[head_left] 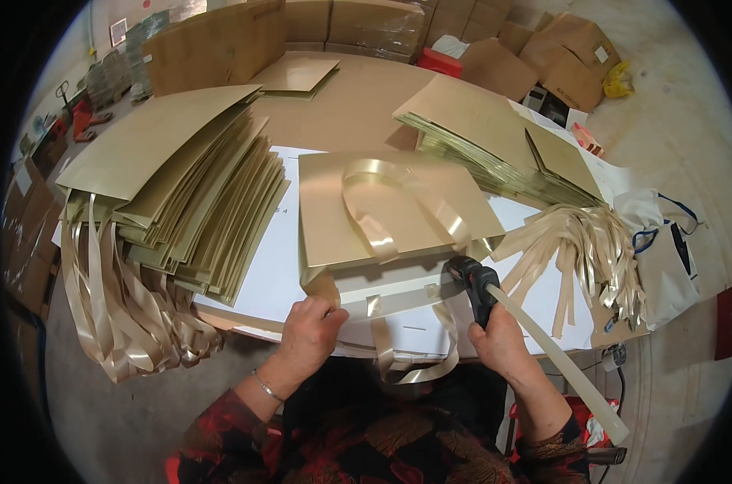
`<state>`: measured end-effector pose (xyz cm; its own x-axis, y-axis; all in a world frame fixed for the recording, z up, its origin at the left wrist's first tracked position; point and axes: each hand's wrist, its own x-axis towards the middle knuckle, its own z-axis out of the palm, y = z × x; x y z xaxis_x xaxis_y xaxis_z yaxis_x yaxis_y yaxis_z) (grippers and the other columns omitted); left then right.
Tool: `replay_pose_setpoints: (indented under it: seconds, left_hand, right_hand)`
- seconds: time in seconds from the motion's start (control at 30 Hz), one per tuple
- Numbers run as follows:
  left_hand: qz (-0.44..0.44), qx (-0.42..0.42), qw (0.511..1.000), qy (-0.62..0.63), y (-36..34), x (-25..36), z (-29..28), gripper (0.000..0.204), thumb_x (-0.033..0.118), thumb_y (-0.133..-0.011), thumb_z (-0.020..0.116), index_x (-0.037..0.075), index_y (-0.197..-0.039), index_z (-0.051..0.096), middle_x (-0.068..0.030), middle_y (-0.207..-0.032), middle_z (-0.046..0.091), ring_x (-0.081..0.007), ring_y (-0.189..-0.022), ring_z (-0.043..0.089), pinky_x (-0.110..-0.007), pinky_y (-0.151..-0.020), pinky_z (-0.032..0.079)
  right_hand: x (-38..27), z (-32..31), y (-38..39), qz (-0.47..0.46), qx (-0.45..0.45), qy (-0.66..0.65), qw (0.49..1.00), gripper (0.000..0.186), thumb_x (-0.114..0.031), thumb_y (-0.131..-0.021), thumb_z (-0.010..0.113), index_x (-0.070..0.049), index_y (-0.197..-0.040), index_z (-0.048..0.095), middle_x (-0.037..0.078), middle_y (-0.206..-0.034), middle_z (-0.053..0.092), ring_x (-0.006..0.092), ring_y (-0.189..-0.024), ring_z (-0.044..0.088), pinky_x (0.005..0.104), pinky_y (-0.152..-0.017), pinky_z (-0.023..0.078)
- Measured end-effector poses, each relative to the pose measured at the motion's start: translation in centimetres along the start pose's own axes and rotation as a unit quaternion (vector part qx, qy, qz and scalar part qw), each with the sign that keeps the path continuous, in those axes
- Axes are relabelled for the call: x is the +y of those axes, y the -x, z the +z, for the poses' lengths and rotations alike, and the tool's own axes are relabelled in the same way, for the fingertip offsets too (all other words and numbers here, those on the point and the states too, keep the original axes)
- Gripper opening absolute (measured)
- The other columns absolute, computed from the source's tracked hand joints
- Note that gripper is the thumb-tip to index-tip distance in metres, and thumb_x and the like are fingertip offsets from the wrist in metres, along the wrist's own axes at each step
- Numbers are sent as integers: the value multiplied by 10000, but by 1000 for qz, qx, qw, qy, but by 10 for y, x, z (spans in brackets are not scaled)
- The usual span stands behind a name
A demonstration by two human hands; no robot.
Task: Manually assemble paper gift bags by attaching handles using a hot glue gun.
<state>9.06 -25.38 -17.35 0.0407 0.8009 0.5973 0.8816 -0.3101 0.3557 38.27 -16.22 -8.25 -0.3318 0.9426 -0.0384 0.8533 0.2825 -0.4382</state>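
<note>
A gold paper bag (322, 214) lies in front of me with its opening toward me. One cream satin ribbon handle (372, 234) is looped on its upper face; another ribbon (384, 343) hangs from the near edge of the opening. My left hand (311, 329) is closed on the bag's near left corner. In my right hand (501, 343) is a black hot glue gun (479, 292), its nozzle at the right side of the opening. A long whitish glue stick (564, 367) sticks out of its back. Whether the nozzle touches the bag, I cannot tell.
A tall stack of gold bags (156, 149) with ribbon handles dangling stands on the left. More folded gold bags (471, 121) lie at the back right. Loose cut ribbons (576, 238) are heaped right of the bag. Cardboard boxes (221, 50) stand behind the table.
</note>
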Motion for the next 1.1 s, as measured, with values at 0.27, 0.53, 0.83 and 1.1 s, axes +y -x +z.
replay_pose_setpoints:
  seconds: [0.27, 0.53, 0.83, 1.1]
  left_hand:
    - [-52, -9, 998, 36, -19, 14, -8, 210, -1, -728, 664, 87, -917, 642, -96, -821, 536, -294, -805, 564, -400, -693, 492]
    - [-121, 37, 992, 7, -33, 4, 4, 132, -3, -807, 626, 36, -928, 590, -164, -875, 581, -366, -794, 578, -438, -718, 487]
    - [-120, 7, 977, -177, -40, 11, 27, 211, -12, -819, 543, 40, -1016, 600, -161, -956, 614, -363, -940, 601, -442, -806, 509]
    - [-74, -266, 927, -252, -95, 13, 26, 120, 183, -813, 579, 112, -854, 667, -100, -798, 656, -303, -678, 649, -420, -595, 542]
  right_hand:
    - [23, -71, 45, 134, 9, -418, 898, 503, -28, -710, 586, -1, -1199, 470, 138, -892, 633, 200, -708, 648, 275, -532, 538]
    - [158, -140, 111, 182, 319, -427, 826, 517, -57, -692, 565, 7, -1193, 450, 174, -938, 637, 261, -747, 671, 349, -584, 584]
    - [365, -172, 166, 337, 468, -216, 788, 409, -27, -709, 581, -20, -1109, 499, 93, -684, 581, 203, -506, 573, 338, -457, 464]
    - [551, -173, 164, 477, 327, -207, 789, 303, -75, -668, 644, 84, -922, 597, 149, -632, 604, 288, -560, 627, 386, -540, 504]
